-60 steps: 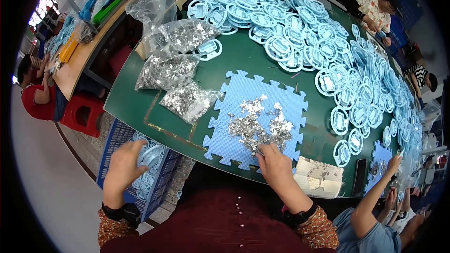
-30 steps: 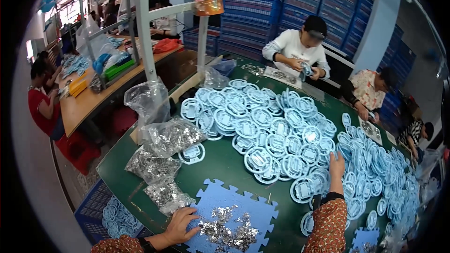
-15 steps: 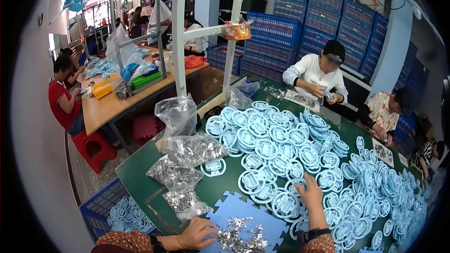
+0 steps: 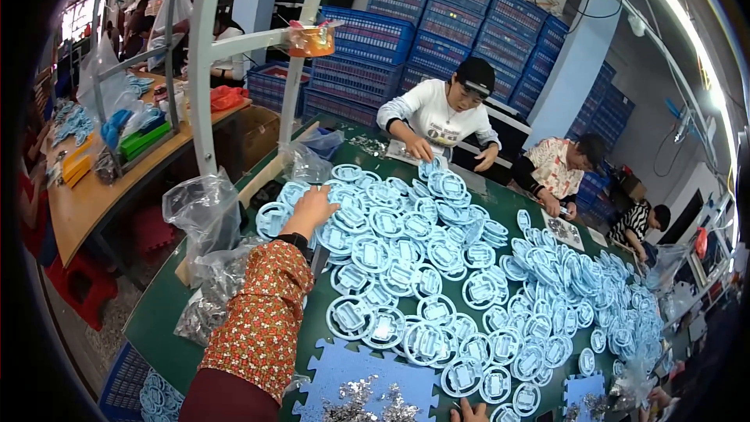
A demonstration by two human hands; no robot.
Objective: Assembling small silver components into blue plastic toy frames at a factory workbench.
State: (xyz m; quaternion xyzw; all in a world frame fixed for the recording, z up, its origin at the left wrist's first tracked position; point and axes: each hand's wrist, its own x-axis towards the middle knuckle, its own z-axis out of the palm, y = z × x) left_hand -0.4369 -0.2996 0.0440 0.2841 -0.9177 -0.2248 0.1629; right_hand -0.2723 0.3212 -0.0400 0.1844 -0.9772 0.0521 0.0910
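My left hand (image 4: 314, 209) reaches across to the far left part of a heap of light-blue round plastic parts (image 4: 370, 253). Its thumb and fingers are apart over the parts, and some fingertips are hidden. Only the fingers of my right hand (image 4: 469, 412) show at the lower edge, spread beside the nearest blue parts. A blue foam mat (image 4: 362, 371) with jigsaw edges lies near me, left of my right hand. Small shiny metal pieces (image 4: 367, 402) are scattered on that mat.
Clear bags of metal pieces (image 4: 205, 309) lie left of my sleeve. A white metal post (image 4: 202, 70) rises at the table's left. Across the green table (image 4: 158, 330) a co-worker in white (image 4: 443, 115) handles blue parts. Blue crates (image 4: 359, 70) are stacked behind.
My left hand has moved from beside the metal pieces to the far left of the heap. My right hand has dropped to the lower edge. The view has swung right.
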